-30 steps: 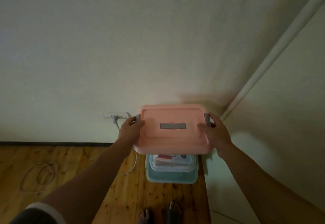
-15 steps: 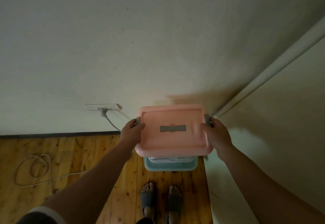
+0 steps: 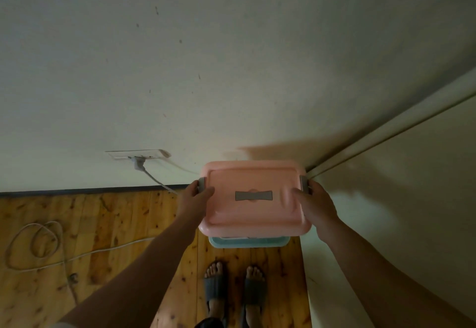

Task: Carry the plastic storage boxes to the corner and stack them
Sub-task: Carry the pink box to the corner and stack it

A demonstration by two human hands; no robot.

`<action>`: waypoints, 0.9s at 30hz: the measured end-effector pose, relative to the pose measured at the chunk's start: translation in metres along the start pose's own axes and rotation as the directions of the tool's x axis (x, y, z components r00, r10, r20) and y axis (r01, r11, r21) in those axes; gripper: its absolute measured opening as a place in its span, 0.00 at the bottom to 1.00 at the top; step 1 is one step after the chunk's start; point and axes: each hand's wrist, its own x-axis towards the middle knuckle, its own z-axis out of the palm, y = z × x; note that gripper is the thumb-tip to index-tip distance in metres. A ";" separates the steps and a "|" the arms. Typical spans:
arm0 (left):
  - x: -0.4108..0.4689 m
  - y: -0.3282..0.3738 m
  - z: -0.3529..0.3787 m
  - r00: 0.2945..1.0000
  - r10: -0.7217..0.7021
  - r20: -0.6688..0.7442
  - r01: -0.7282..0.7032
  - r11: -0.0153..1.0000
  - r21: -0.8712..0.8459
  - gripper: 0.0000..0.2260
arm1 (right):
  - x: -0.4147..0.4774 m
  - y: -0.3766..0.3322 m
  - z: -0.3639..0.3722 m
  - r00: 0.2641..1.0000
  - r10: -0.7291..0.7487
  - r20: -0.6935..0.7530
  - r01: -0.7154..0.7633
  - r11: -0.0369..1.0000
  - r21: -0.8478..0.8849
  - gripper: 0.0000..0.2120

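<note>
So, starting closest in: two feet in slippers (image 3: pixel 233 289) on the wooden floor (image 3: pixel 103 224), right in front of the corner. Just past the toes sits a blue box (image 3: pixel 247 242) on the floor, tucked into the corner, and only its near edge peeks out. Held above it is the pink box (image 3: pixel 253 199), lid on, grey handle in the middle. The left hand (image 3: pixel 197 199) has its grip wrapped around the left end by the grey latch, thumb on the lid, and the right hand (image 3: pixel 315 204) is clamped the same way on the right end. Looks to me like the stacking step, with the box not down yet, though I can't tell if it's touching the blue one. Next it needs lowering straight, edges lined up, then letting go. Further back a white cable (image 3: pixel 38 248) runs up to the wall socket (image 3: pixel 139 154).
</note>
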 end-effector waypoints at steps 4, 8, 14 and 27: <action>0.006 0.002 0.005 1.000 0.008 -0.001 -0.008 1.000 0.018 0.22 | 0.004 0.001 0.002 1.000 0.017 -0.019 -0.017 1.000 -0.011 0.12; 0.009 0.002 0.005 1.000 0.010 -0.019 -0.010 1.000 0.019 0.23 | 0.006 -0.001 0.002 1.000 0.025 -0.007 -0.026 1.000 -0.008 0.14; 0.008 0.003 0.004 1.000 -0.006 -0.019 0.005 1.000 -0.007 0.23 | 0.007 0.000 -0.001 0.999 0.038 0.015 -0.038 0.999 0.001 0.14; -0.005 0.015 -0.010 0.998 0.054 -0.023 -0.054 0.999 0.004 0.25 | -0.006 -0.007 -0.013 1.000 0.022 -0.003 -0.022 1.000 0.002 0.15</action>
